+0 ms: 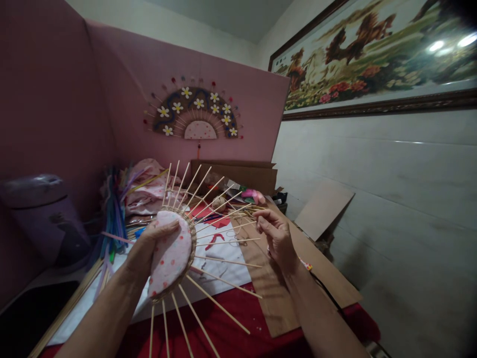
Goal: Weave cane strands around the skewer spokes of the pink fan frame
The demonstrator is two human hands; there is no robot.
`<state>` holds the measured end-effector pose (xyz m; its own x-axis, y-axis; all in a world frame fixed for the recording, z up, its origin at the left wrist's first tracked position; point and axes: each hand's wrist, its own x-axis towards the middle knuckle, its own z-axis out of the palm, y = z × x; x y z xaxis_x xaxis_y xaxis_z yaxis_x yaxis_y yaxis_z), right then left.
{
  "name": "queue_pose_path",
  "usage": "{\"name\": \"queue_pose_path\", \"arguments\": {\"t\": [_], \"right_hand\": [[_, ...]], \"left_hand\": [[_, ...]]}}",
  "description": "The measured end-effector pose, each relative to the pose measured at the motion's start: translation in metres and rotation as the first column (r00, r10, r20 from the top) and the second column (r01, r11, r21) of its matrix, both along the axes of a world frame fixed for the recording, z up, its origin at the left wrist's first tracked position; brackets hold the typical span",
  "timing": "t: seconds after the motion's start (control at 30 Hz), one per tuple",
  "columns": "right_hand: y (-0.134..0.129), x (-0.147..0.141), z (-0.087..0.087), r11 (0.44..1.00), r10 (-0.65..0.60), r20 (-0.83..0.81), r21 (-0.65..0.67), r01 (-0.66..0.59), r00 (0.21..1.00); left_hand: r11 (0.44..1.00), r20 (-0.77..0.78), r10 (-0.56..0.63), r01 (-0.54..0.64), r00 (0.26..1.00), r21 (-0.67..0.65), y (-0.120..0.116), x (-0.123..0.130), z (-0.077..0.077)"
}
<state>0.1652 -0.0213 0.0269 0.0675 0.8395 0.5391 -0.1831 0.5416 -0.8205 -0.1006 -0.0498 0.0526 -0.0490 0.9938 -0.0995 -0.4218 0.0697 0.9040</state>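
My left hand [149, 243] grips a half-round fan frame by its flat side, thumb on the pink dotted cloth [173, 253]. Thin wooden sticks [218, 304] fan out from its curved edge, where a band of brown twine [193, 236] is woven between them. To the right, my right hand [274, 233] is closed in a pinch beside the stick tips. A thin strand of twine seems to run past the upper sticks towards these fingers; its end is hidden. Behind the sticks lies a ball of twine [219, 204].
A finished fan with white flowers [199, 103] hangs on the pink board. Coloured pipe cleaners [115, 214] and pink cloth [147, 184] lie at the left, near a lilac bin [48, 223]. Cardboard [276, 308], white paper [233, 268] and red paper pieces [214, 219] cover the red tabletop.
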Motion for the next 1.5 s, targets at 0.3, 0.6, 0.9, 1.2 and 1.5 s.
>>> {"name": "queue_pose_path", "arguments": {"t": [0.3, 0.6, 0.9, 1.2, 1.5], "right_hand": [[-0.005, -0.003, 0.0, 0.998, 0.06, -0.057, 0.0, -0.06, 0.997], [-0.004, -0.004, 0.005, 0.907, 0.19, -0.262, -0.321, -0.271, 0.946], [-0.007, -0.02, -0.01, 0.811, 0.392, -0.079, -0.44, -0.385, 0.916], [-0.014, -0.024, -0.012, 0.756, 0.479, -0.082, -0.468, -0.459, 0.874], [-0.009, -0.023, -0.027, 0.726, 0.572, -0.037, -0.441, -0.527, 0.819]], "left_hand": [[0.999, 0.034, 0.02, -0.018, 0.999, -0.038, 0.002, 0.001, -0.003], [0.996, 0.085, 0.049, -0.042, 0.995, -0.084, 0.004, -0.001, -0.004], [0.996, 0.124, 0.077, -0.07, 0.989, -0.054, 0.007, 0.003, -0.008], [0.997, 0.156, 0.045, -0.034, 0.987, -0.072, 0.003, 0.011, -0.01], [0.996, 0.138, 0.044, -0.033, 0.989, -0.077, 0.0, 0.014, -0.01]]}}
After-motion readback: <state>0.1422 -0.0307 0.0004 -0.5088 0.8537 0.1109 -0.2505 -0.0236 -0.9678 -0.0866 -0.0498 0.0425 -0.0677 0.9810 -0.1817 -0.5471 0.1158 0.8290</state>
